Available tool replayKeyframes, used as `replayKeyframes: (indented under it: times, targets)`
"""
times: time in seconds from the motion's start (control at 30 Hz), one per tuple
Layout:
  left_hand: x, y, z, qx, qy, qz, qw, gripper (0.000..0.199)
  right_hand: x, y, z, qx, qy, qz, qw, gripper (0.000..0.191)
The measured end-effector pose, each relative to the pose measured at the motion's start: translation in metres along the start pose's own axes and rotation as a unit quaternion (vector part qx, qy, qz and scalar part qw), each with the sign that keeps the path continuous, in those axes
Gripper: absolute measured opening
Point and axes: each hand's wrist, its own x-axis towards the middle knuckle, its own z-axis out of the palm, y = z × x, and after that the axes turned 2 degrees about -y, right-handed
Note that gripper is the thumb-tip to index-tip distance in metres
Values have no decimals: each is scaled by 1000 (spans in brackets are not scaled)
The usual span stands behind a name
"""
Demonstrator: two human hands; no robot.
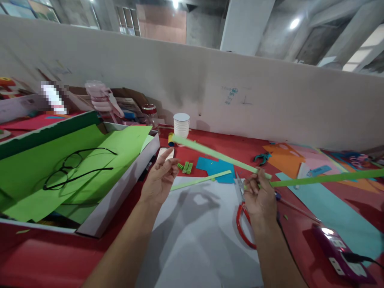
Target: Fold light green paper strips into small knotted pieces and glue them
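My right hand (260,194) is closed on a light green paper strip (217,155), one length slanting up and left. A darker green length (330,179) runs off to the right from the same fingers; whether both are one strip I cannot tell. My left hand (160,176) is raised near the strip's far end, index finger stretched, with nothing visible in it. Beside its fingertips are small pleated green paper pieces (187,167). Another green strip (207,179) lies at the top of the white sheet (195,248). Red-handled scissors (241,224) lie by my right wrist, partly hidden.
At left stands a box (120,188) with green paper and black glasses (64,172). Stacked white cups (181,126) and blue paper (220,168) are behind. Rightward lie teal pliers (262,159), orange paper (285,158), a pale blue sheet (339,224) and a purple corded device (342,256).
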Motion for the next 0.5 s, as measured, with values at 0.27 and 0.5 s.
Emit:
replayKeyframes:
  times: [0.27,0.5]
  targets:
    - [-35,-40,26,251,-168,-28,953,28,-48,49,16,-152,-207,156,954,19]
    - [-35,-41,25,265,-41,9,963,28,-52,47,15,-310,-291,147,893,24]
